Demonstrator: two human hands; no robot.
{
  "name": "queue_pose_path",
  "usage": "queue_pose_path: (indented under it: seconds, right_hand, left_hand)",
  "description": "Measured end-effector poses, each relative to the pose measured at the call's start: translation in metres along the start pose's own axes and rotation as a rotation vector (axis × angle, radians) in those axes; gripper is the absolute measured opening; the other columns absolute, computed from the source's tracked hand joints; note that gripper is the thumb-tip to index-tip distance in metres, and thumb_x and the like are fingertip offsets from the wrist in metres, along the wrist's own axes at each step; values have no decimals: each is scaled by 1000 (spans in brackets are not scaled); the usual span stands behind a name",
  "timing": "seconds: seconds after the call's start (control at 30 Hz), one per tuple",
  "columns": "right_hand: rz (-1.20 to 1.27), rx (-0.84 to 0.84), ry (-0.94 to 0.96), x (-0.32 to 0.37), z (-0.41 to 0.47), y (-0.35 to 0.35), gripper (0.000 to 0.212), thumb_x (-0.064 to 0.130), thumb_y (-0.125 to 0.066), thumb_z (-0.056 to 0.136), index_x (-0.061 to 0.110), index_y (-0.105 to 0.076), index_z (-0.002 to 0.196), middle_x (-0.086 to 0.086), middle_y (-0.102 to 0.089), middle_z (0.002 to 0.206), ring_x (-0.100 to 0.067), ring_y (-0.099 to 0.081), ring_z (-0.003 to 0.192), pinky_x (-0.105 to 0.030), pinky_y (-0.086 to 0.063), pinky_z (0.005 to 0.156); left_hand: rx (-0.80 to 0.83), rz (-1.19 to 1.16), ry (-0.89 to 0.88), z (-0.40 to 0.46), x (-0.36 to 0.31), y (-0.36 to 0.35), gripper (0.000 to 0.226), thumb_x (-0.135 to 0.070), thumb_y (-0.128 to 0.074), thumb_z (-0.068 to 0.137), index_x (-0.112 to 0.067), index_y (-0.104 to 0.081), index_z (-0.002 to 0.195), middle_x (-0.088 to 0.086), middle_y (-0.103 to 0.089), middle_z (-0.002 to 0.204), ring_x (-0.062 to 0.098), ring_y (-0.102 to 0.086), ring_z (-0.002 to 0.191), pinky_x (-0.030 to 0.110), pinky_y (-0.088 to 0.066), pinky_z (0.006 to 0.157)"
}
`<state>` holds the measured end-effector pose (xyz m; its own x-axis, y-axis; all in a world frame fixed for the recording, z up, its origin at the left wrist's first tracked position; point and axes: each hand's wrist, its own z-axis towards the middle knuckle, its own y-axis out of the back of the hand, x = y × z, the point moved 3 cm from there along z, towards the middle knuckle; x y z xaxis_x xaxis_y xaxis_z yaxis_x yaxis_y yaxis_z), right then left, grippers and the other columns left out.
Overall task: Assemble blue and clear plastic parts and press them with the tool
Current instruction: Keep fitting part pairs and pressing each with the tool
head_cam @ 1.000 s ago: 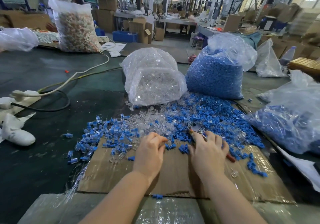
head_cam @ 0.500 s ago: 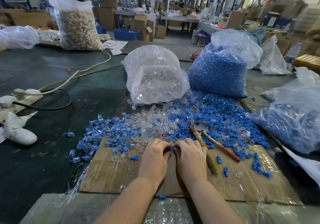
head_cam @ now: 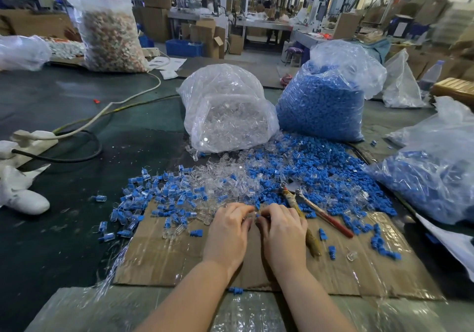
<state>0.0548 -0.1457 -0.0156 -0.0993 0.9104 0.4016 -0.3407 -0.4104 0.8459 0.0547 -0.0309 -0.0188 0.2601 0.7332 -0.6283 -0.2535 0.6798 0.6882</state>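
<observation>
Two bare hands, left hand (head_cam: 227, 231) and right hand (head_cam: 282, 231), are pinching a small blue plastic part (head_cam: 257, 215) between them above the brown cardboard sheet (head_cam: 166, 254); red-handled metal pliers (head_cam: 315, 207) are lying just right, clear-parts bag (head_cam: 228, 116) and blue-parts bag (head_cam: 323, 101) standing beyond on the tabletop (head_cam: 77, 229).

The left hand (head_cam: 227, 231) and right hand (head_cam: 282, 230) curl together, so the tiny part between their fingertips is mostly hidden. The right hand covers the middle of the tool (head_cam: 314, 240). The bag (head_cam: 441, 167) on the right is cut off by the edge. The far room is blurry.
</observation>
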Motion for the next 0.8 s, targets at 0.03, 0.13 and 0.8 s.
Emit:
queue_pose_path:
  seconds: [0.03,0.13,0.8]
  right_hand:
    - [8,-3,-2,0,0,0,11,32,-53,92,22,-58,94,7,-62,94,-18,-50,93,-32,-26,84]
    - [25,-17,-1,2,-2,2,9,28,-56,91,20,-59,91,6,-62,87,-19,-53,89,-33,-26,83]
    - [137,-67,52,2,-3,7,12,12,-65,85,17,-70,95,4,-68,89,-21,-57,87,-34,-35,82]
  left_hand:
    - [-22,-31,17,0,0,1,26,-21,-52,93,-22,-60,118,-10,-58,114,4,-44,106,8,-28,90]
    - [-36,-89,79,-1,1,3,16,-19,-59,89,-20,-64,104,-8,-60,100,5,-50,97,13,-37,87]
    - [-41,-93,55,-4,-1,9,28,-11,-59,88,-20,-61,115,-10,-59,103,5,-50,99,12,-37,88]
